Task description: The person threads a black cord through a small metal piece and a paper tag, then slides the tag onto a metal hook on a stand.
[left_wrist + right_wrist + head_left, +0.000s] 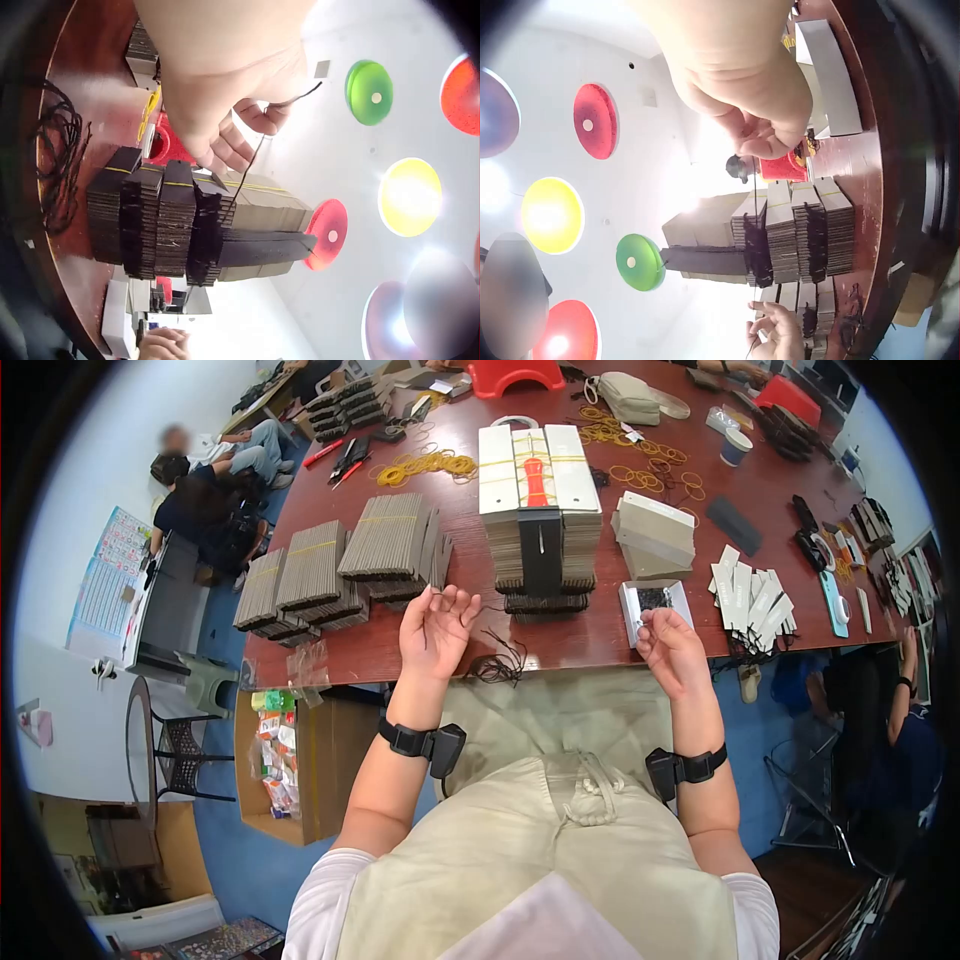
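A thin black cord [250,166] runs through the fingers of my left hand [438,635], its loose end sticking out past them in the left wrist view. My right hand [672,650] has thumb and fingertips pinched together, and a dark line of cord [755,187] leads from them toward the left hand. Between the hands, slightly farther back, stands a tall stack of grey-brown cards [500,555] with white tops, tied with yellow bands. A black strip [541,550] covers its front, and a red-handled tool [535,482] with a metal shaft lies on top.
Banded card stacks [385,535] stand at left. Right of centre are a white box [680,598] of small black pieces, a pale block [655,530] and scattered white tags [745,600]. Black cords [497,663] lie by the table edge; yellow bands [425,463] lie farther back.
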`<action>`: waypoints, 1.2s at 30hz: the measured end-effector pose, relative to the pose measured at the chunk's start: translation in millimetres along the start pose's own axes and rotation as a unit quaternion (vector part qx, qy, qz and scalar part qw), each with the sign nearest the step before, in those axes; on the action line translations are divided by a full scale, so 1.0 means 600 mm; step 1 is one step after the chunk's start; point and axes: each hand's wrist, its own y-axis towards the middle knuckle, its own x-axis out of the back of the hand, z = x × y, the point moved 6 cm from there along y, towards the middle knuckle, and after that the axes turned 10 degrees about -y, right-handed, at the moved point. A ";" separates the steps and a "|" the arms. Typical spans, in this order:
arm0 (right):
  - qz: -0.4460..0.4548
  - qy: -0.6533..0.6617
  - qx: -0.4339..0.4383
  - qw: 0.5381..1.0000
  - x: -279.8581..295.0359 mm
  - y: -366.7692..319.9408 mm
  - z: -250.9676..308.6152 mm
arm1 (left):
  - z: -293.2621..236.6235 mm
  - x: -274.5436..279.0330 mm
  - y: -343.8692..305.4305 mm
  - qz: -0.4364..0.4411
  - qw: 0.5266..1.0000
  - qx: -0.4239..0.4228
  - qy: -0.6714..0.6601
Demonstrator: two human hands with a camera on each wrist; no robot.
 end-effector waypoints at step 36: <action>0.191 -0.635 0.331 0.671 -0.406 0.008 -0.062 | -0.056 -0.053 -0.181 -0.124 0.920 0.035 0.369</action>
